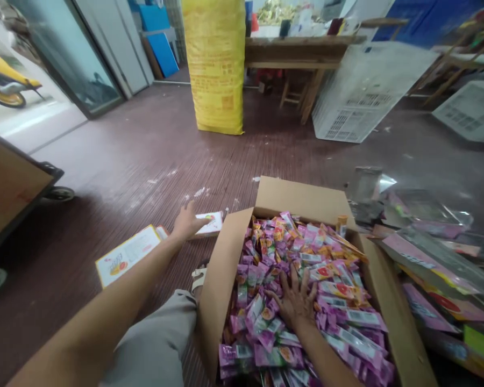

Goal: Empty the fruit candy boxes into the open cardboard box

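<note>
An open cardboard box point(300, 194) on the floor is filled with small purple and orange sachets point(272, 322). My right hand point(296, 301) lies on top of the sachets with its fingers spread. To the left of the box, my left hand point(189, 220) reaches out with its fingers apart, at the near left end of a small white carton point(212, 222); whether it touches the carton is unclear. A larger white flat carton point(129, 255) with a yellow edge lies on the floor beneath my left forearm.
Clear plastic packages and pink card pieces point(427, 258) are heaped right of the box. Ahead stand a yellow sack point(218, 64), a wooden table point(294, 52) and white crates point(367, 91). A wheeled cart point(14, 188) is at left.
</note>
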The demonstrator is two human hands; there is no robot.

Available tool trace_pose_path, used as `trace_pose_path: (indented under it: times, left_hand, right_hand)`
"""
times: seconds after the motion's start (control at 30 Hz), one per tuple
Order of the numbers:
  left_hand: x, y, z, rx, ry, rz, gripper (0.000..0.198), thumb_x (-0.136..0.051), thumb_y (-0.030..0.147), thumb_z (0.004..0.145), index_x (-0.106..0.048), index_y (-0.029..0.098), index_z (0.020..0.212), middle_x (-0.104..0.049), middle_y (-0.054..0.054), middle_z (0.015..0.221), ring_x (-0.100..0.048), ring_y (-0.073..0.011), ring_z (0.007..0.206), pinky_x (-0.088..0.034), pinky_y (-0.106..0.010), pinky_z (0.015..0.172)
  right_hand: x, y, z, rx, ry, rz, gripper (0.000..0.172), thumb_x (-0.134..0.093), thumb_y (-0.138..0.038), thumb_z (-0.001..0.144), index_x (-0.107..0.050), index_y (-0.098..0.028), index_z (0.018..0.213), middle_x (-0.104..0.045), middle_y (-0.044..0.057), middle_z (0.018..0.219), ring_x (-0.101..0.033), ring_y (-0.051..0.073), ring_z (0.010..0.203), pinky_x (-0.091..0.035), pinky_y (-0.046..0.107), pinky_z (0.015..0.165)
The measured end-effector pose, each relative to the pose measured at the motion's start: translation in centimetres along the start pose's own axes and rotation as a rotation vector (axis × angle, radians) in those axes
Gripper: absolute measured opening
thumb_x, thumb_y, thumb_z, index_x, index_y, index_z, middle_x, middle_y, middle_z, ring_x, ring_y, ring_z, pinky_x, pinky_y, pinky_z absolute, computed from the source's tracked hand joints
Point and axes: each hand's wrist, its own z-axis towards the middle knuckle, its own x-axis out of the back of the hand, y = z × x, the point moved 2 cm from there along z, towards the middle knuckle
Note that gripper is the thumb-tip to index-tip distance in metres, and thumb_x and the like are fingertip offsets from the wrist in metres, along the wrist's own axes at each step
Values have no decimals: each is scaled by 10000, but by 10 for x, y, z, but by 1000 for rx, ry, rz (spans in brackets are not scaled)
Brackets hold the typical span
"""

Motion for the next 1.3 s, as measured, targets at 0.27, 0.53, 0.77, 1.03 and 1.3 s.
trace_pose_path:
  times: [0.27, 0.53, 0.77, 1.03, 1.3]
  left_hand:
    - [-99, -55, 88, -26, -196, 660, 1147, -814, 282, 599, -186, 120, 1545, -217, -259, 1570, -206, -394, 1453, -359, -494, 1079]
    - [-159, -77, 131, -179, -356, 739, 1336, -896, 244, 485, -111, 132, 1560, -69, -263, 1599, 8, -394, 1486, -123, -576, 1160]
    - [-174, -100, 145, -145, -439, 732, 1288, -869, 309, 553, -82, 196, 1566, -210, -288, 1561, -234, -399, 1437, -259, -588, 1098]
    - [-166, -103, 155, -197, -418, 737, 1286, -890, 358, 490, -183, 204, 1553, -255, -261, 1549, -175, -439, 1432, -166, -652, 1103]
    - [-170, -112, 118, 14, -364, 637, 1212, -791, 507, 576, -151, 172, 1549, -482, -313, 1324, -420, -456, 1254, -399, -538, 934]
  right_hand:
    - [-30, 12, -4, 24, -25, 9, 683, -438, -686, 848, -596, -218, 1319, -270, 124, 1589, 35, 455, 1464, -78, 692, 1107]
    - [-41, 24, -16, 51, -36, -4, 599, -467, -658, 832, -659, -231, 1207, -359, 132, 1542, 9, 482, 1457, -126, 713, 1085]
    - [-34, 21, -21, 32, -52, -5, 589, -479, -674, 813, -682, -217, 1124, -352, 142, 1541, 42, 491, 1453, -147, 726, 1068]
    - [-43, 33, -22, 109, 35, -37, 582, -502, -662, 809, -685, -200, 1114, -419, 173, 1479, 88, 495, 1447, -156, 726, 1059]
    - [-47, 34, -23, 85, -14, -36, 629, -486, -711, 792, -691, -211, 1112, -445, 170, 1463, 2, 501, 1449, -163, 718, 1062]
